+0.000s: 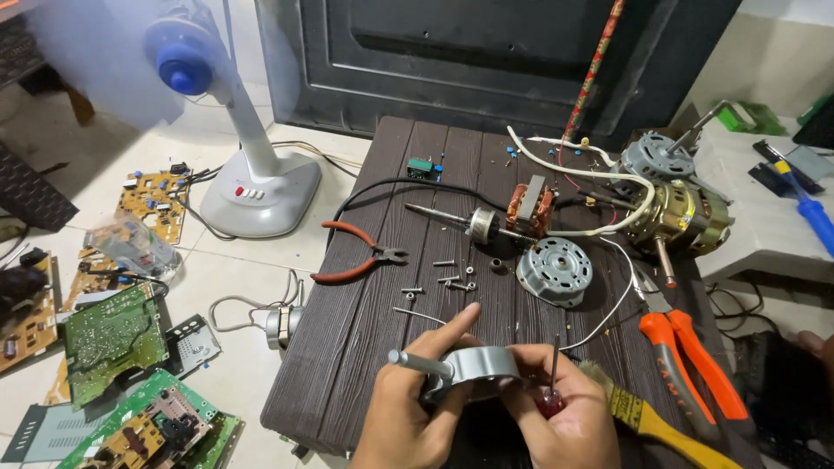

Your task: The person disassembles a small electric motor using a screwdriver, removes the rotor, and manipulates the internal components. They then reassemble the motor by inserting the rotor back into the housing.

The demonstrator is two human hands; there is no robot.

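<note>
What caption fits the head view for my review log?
Left hand holds a grey motor cover; right hand holds a screwdriver beside it, above a dark table strewn with screws.

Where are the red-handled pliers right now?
The pliers lie at the left edge of the dark table, just left of the loose screws and right of the fan base on the floor.

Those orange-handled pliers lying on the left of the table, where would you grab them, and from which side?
Probably by the two orange handles, coming from the left. The pliers lie flat near the dark table's left edge, handles spread and pointing left, metal jaws pointing right toward the loose screws. The curved handles offer the widest grip, and nothing crowds them on that side.
</note>
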